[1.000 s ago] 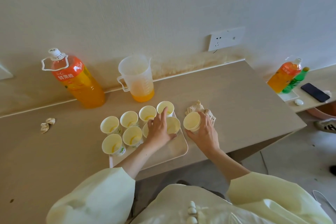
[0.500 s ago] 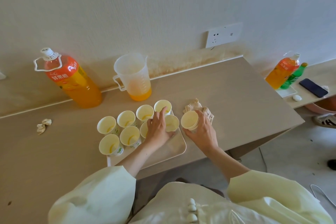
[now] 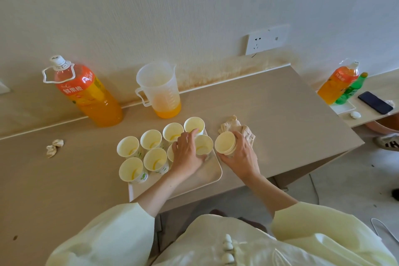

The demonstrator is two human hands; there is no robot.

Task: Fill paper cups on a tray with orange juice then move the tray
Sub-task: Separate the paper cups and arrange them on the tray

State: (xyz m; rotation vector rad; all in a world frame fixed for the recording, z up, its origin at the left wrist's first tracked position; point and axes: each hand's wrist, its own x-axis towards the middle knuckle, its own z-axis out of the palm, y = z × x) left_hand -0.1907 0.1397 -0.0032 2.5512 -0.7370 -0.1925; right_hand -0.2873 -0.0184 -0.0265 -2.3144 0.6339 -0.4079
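A pale tray (image 3: 207, 176) lies at the table's near edge with several paper cups (image 3: 152, 139) standing on its left and far part. My left hand (image 3: 186, 153) reaches over the cups and grips one cup (image 3: 203, 144) on the tray near its right side. My right hand (image 3: 240, 154) holds a stack of paper cups (image 3: 225, 143) just off the tray's right edge. A clear jug (image 3: 159, 90) with a little orange juice stands behind the cups. A large orange juice bottle (image 3: 86, 93) leans at the far left.
A crumpled cloth (image 3: 235, 128) lies right behind my right hand. A crumpled tissue (image 3: 54, 147) sits at the left. On a side table at the right stand another juice bottle (image 3: 336, 83), a green bottle (image 3: 350, 89) and a phone (image 3: 375, 102). A wall socket (image 3: 266, 39) is above.
My left hand has curled around the cup near the tray's right side. My right hand has brought the cup stack slightly closer to the tray.
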